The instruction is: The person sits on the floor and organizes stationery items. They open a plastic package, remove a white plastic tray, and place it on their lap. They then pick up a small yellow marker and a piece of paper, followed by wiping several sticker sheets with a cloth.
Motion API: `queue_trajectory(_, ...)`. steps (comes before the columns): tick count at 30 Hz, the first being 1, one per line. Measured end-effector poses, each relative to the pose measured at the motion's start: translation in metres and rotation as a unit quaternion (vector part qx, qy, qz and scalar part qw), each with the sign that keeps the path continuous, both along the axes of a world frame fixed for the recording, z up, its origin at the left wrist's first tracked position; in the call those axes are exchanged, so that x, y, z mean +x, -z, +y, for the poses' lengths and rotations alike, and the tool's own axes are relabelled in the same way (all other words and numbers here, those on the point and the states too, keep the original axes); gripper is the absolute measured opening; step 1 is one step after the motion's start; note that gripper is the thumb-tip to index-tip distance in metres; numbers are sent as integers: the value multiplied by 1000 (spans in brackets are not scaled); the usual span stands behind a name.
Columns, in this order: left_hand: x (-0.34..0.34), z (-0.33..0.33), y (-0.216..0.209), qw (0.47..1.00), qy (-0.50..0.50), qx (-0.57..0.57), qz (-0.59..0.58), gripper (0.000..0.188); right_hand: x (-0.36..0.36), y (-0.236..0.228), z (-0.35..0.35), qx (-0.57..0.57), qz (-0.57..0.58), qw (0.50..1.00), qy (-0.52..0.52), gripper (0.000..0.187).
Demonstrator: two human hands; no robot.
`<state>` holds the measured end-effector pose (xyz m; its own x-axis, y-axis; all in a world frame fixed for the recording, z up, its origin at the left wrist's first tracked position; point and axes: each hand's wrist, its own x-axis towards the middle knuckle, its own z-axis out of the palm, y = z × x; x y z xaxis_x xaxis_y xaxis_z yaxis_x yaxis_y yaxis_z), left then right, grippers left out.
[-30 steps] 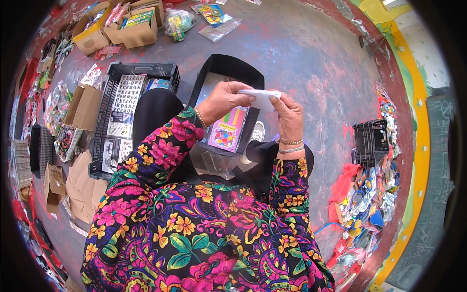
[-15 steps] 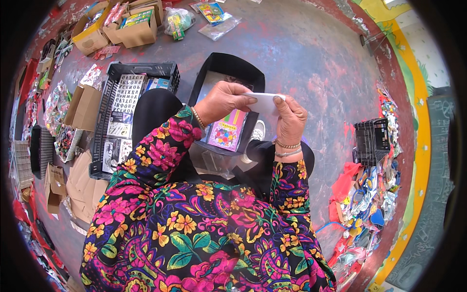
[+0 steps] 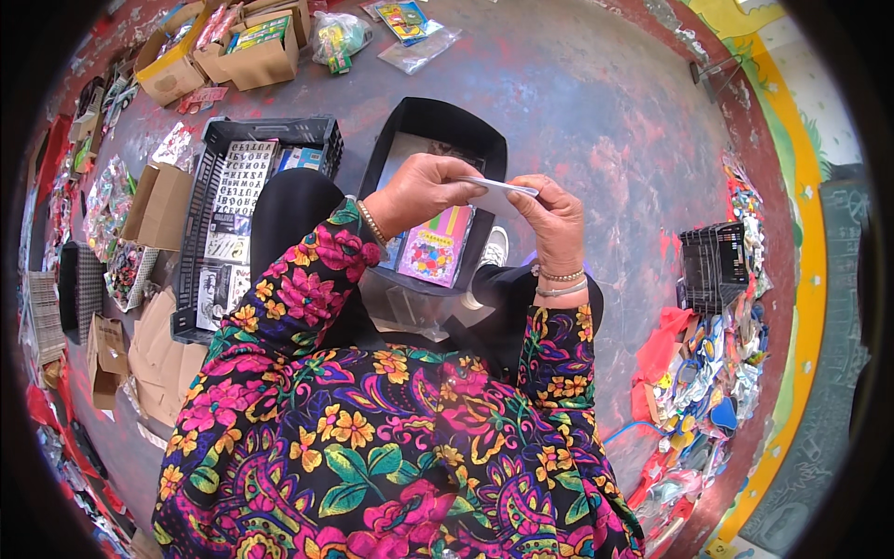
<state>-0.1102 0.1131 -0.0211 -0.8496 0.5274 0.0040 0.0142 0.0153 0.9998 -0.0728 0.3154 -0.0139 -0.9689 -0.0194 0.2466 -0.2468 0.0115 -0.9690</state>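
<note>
Between my two hands is a thin stack of white paper or card (image 3: 501, 186), seen nearly edge-on. My left hand (image 3: 419, 194) pinches its left end between thumb and fingers. At the other end, my right hand (image 3: 551, 222) grips it with the thumb in front and the fingers behind. What is on its faces cannot be made out. Below the hands stands a black box (image 3: 438, 114) with an open top. Inside it lies a pink pack with coloured dots (image 3: 431, 253), partly covered by my left hand.
Left of my knee stands a black plastic crate (image 3: 198, 256) holding letter-stencil sheets (image 3: 247, 182). Cardboard boxes (image 3: 265, 67) and a plastic bag of goods (image 3: 340, 39) sit at the far left. On the right are a small black crate (image 3: 713, 267) and a heap of mixed scraps (image 3: 708, 391).
The white paper has tilted from showing its face to nearly edge-on. My right hand has turned and shifted slightly down; my left hand has barely moved.
</note>
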Motion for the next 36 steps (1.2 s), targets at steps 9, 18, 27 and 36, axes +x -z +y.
queue_trajectory(9,2,4,-6,1000,3,-24,-8,20,3,11,-2,15,28,997,71,10)
queue_trajectory(18,-1,0,-5,983,-83,104,-125,25,-3,9,-2,-99,-112,989,-11,17)
queue_trajectory(27,1,3,0,972,-64,134,-183,25,0,20,-3,-85,-85,992,42,15)
queue_trajectory(36,2,4,-3,985,-33,83,-147,27,-3,14,-6,-167,-94,980,47,16)
